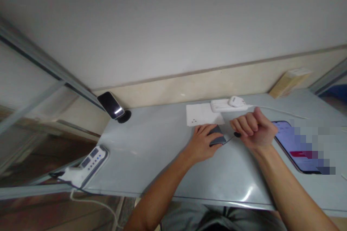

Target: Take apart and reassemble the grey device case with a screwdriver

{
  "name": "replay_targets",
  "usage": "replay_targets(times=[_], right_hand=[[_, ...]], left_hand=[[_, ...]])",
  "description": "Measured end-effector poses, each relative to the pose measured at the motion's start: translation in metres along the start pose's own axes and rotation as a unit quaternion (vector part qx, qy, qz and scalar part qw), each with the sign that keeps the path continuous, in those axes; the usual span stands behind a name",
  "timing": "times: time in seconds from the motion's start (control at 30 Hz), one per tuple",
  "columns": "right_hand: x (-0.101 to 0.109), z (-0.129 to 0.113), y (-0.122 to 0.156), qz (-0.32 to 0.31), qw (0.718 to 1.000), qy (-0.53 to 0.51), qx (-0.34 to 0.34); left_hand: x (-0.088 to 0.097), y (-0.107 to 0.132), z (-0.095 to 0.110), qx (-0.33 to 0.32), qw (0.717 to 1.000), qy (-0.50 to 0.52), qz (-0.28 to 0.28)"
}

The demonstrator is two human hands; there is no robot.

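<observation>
My left hand (202,142) lies on the grey table (151,158) with its fingers wrapped over a small dark grey device (217,137), pinning it down. My right hand (255,130) is closed in a fist around a thin tool (232,138) with a dark tip; the tool's point reaches the right edge of the dark device. A white sheet of paper (202,115) lies just behind both hands.
A white power strip with a white plug (229,104) and cable sits behind the paper. A tablet with a lit screen (295,144) lies at the right. A phone on a stand (111,105) is back left, another power strip (86,164) at the front left corner, a cardboard box (290,81) back right.
</observation>
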State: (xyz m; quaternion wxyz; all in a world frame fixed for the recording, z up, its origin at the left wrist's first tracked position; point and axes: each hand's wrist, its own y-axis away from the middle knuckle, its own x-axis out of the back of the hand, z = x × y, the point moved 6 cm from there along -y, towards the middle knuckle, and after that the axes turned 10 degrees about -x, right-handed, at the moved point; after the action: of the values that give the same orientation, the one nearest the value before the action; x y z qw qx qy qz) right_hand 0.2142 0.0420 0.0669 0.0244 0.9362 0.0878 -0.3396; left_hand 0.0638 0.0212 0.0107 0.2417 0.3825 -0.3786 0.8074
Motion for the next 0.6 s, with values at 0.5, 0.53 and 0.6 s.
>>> replay_targets(times=[0.5,0.53,0.6], right_hand=[[0.013,-0.012,0.001,0.082,0.993,-0.085,0.030],[0.013,-0.013,0.001,0.085,0.992,-0.089,0.033],[0.015,-0.014,0.000,0.091,0.990,-0.102,0.038]], left_hand=[[-0.001,0.001,0.002,-0.047,0.999,-0.011,-0.012],[0.000,0.000,0.003,-0.051,0.999,-0.009,-0.008],[0.004,-0.001,0.005,-0.053,0.999,-0.007,0.000]])
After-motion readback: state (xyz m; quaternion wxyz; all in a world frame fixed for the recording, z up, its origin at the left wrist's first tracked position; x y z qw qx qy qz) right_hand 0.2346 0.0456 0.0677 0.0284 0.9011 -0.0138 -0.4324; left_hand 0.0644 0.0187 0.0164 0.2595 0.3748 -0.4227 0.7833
